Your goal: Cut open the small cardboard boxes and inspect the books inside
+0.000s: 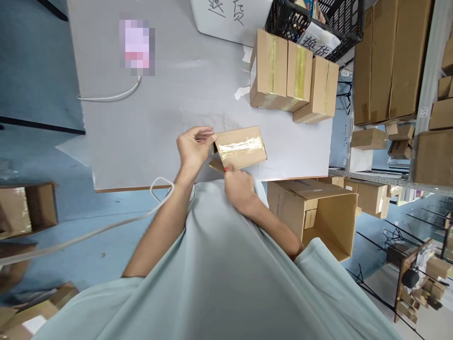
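A small brown cardboard box (242, 146), with shiny clear tape along its top, lies tilted near the front edge of the table. Its left end is partly open, and a flap (216, 165) sticks out at the lower left. My left hand (194, 147) is at that open end, fingers curled and thumb pinching the box's upper left edge. My right hand (240, 189) is closed in a fist against the near side of the box. A tiny red spot shows at its fingertips; what it grips, if anything, is hidden.
Three taped cardboard boxes (279, 71) stand at the back right, beside a black crate (318, 28) and a white lettered board (230, 19). A pixelated device (136, 45) with a white cable (109, 98) lies left. A large open carton (332, 222) stands below the table's right edge.
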`<state>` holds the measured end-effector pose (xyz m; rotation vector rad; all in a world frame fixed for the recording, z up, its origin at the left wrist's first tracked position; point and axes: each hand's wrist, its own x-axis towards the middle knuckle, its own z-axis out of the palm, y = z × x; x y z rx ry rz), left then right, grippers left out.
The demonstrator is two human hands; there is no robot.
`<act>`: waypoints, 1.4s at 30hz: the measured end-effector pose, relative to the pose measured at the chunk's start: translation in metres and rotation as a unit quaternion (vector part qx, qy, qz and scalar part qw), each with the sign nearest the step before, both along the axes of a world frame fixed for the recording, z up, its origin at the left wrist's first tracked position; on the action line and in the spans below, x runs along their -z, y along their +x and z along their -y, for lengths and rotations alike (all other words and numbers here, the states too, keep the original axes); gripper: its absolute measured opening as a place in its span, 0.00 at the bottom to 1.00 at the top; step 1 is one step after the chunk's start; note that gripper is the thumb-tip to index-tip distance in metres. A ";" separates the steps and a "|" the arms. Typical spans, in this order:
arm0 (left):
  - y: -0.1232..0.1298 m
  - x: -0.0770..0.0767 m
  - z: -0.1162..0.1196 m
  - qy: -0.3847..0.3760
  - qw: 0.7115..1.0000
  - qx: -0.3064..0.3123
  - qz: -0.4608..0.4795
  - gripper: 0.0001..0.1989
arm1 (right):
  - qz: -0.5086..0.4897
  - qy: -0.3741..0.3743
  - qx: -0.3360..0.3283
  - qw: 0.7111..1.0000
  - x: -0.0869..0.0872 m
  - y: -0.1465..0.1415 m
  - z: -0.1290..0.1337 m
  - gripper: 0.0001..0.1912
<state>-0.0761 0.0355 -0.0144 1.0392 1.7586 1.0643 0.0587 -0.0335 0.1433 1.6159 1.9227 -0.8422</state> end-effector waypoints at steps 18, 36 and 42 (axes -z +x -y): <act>0.104 -0.019 0.017 0.155 0.920 0.288 -0.214 0.20 | -0.090 0.200 0.158 0.963 0.059 0.142 -0.043 0.26; 0.105 -0.018 0.013 0.136 0.950 0.251 -0.129 0.20 | 0.055 0.099 0.158 0.981 0.021 0.093 -0.072 0.26; 0.109 -0.014 0.016 0.126 0.951 0.255 -0.120 0.17 | 0.077 0.068 0.166 0.981 0.011 0.099 -0.068 0.22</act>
